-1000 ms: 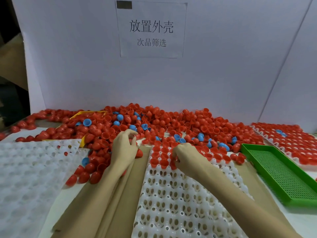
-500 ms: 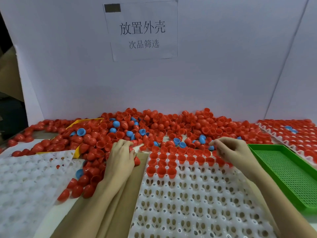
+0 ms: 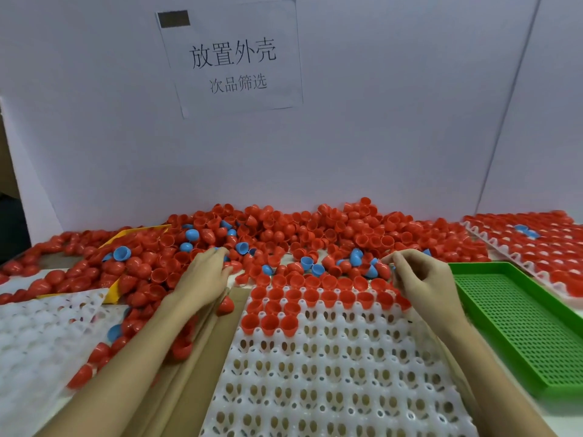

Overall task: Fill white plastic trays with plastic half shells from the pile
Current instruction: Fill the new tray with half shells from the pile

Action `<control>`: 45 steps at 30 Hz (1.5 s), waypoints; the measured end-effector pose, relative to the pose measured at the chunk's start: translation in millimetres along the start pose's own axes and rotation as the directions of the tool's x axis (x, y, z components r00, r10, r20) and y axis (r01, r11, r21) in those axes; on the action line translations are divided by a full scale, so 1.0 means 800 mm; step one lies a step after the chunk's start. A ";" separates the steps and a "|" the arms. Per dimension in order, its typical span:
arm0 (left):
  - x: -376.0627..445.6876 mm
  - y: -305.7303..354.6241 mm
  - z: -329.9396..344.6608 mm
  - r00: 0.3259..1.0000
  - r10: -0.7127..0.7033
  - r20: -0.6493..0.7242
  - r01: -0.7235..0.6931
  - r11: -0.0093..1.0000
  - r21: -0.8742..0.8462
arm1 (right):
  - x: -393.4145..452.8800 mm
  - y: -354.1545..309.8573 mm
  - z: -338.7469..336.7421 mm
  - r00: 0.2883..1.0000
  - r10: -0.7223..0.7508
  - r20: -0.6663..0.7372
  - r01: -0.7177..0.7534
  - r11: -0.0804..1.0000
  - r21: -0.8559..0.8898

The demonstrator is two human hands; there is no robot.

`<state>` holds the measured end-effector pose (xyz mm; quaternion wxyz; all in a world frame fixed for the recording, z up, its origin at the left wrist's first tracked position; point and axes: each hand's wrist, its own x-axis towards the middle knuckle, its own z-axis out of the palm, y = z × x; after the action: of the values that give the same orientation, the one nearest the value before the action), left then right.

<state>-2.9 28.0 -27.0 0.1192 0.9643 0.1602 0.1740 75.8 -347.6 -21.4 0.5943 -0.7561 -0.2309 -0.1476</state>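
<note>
Your left hand [image 3: 205, 279] lies flat on the big pile of red shells [image 3: 284, 234], fingers spread out and reaching in. Your right hand [image 3: 422, 279] is at the far right edge of the white tray [image 3: 331, 373], fingers curled together at the tips, but you can't tell if they pinch a shell. The empty cups sit just below the red rows, closer to you. Your right hand is nearer to them.
</note>
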 end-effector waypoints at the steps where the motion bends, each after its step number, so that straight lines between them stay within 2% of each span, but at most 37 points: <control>1: 0.010 -0.002 -0.002 0.999 0.016 0.044 -0.018 0.999 0.041 | -0.001 0.000 0.001 1.000 -0.005 0.007 0.005 1.000 -0.014; 3: 0.022 -0.007 -0.002 0.997 0.030 0.077 -0.036 0.996 0.080 | -0.003 0.000 0.002 1.000 -0.022 0.013 0.023 0.998 -0.053; 8: 0.027 -0.007 0.001 0.999 0.024 0.022 -0.028 0.981 0.190 | -0.006 -0.004 0.008 0.998 -0.047 0.030 0.050 0.989 -0.137; 11: 0.025 -0.002 -0.001 0.998 0.058 -0.033 -0.036 0.884 0.466 | -0.007 -0.008 0.008 0.997 -0.072 0.021 0.074 0.985 -0.158; 12: 0.025 -0.001 -0.001 0.995 0.078 -0.058 -0.038 0.861 0.508 | -0.008 -0.009 0.008 0.997 -0.079 0.021 0.081 0.983 -0.162; 14: 0.025 0.005 -0.001 0.986 0.146 -0.084 -0.090 0.877 0.471 | -0.009 -0.011 0.010 0.996 -0.089 0.027 0.092 0.983 -0.157; 16: 0.029 0.015 0.002 0.967 0.243 -0.073 -0.206 0.921 0.330 | -0.010 -0.013 0.014 0.995 -0.087 0.041 0.092 0.983 -0.157; 19: 0.041 0.035 0.009 0.943 0.332 0.008 -0.330 0.932 0.150 | -0.012 -0.014 0.016 0.994 -0.088 0.059 0.097 0.979 -0.181; 21: 0.050 0.044 0.017 0.926 0.363 0.105 -0.372 0.923 0.094 | -0.012 -0.014 0.016 0.994 -0.090 0.065 0.101 0.978 -0.185; 25: 0.069 0.055 0.024 0.863 0.335 0.379 -0.429 0.881 0.200 | -0.012 -0.011 0.016 0.994 -0.087 0.066 0.098 0.977 -0.187; 28: 0.079 0.057 0.023 0.835 0.343 0.431 -0.487 0.825 0.286 | -0.010 -0.008 0.015 0.995 -0.076 0.070 0.088 0.977 -0.192; 31: 0.079 0.058 0.023 0.856 0.392 0.337 -0.495 0.808 0.320 | -0.011 -0.008 0.014 0.994 -0.078 0.073 0.091 0.977 -0.194; 36: 0.055 0.058 0.026 0.883 0.468 0.040 -0.458 0.840 0.292 | -0.012 -0.013 0.015 0.993 -0.090 0.073 0.103 0.975 -0.195; 39: 0.036 0.059 0.022 0.921 0.370 -0.120 -0.365 0.929 0.067 | -0.012 -0.016 0.015 0.994 -0.089 0.068 0.101 0.975 -0.200; 41: 0.022 0.068 0.016 0.940 0.287 -0.185 -0.308 0.946 -0.099 | -0.013 -0.017 0.014 0.994 -0.084 0.069 0.096 0.975 -0.199; 45: -0.026 0.104 -0.002 0.950 0.157 -0.270 -0.267 0.858 -0.439 | -0.013 -0.021 0.012 0.995 -0.076 0.068 0.086 0.984 -0.157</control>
<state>0.0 -55.9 -8.0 0.3104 0.8922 0.0179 0.3276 57.9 -336.5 -14.9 0.5178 -0.7955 -0.2671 -0.1666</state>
